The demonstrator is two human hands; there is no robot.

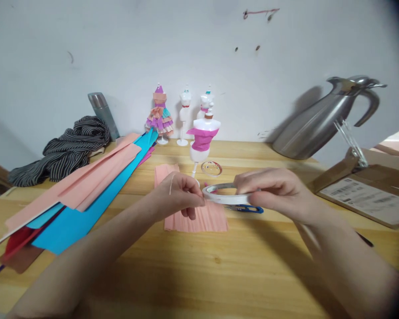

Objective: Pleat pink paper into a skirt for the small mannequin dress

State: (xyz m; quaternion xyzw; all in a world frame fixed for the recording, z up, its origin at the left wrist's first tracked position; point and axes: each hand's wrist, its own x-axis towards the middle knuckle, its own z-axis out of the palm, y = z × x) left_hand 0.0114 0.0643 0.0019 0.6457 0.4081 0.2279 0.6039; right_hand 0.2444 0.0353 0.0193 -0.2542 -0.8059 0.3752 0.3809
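Note:
My right hand [275,190] grips a narrow roll of white tape [232,199], thumb outside and fingers inside the ring. At the roll's left edge, my left hand [182,195] has its thumb and forefinger pinched together on the tape; its loose end is too small to make out. Beneath the hands lies a piece of pleated peach crepe paper [196,222]. Blue thread snips [252,208] rest just under the roll. Behind it stands a small white dress-form mannequin [199,154] with magenta paper [202,139] wrapped round its torso.
Crepe paper strips [96,177] and a striped cloth [76,144] occupy the left, near a flask [103,113]. A dressed mannequin [159,115] and two others stand by the wall. Another ring-shaped roll [212,168] lies mid-table. A steel jug [315,119] and cardboard box [369,192] are right.

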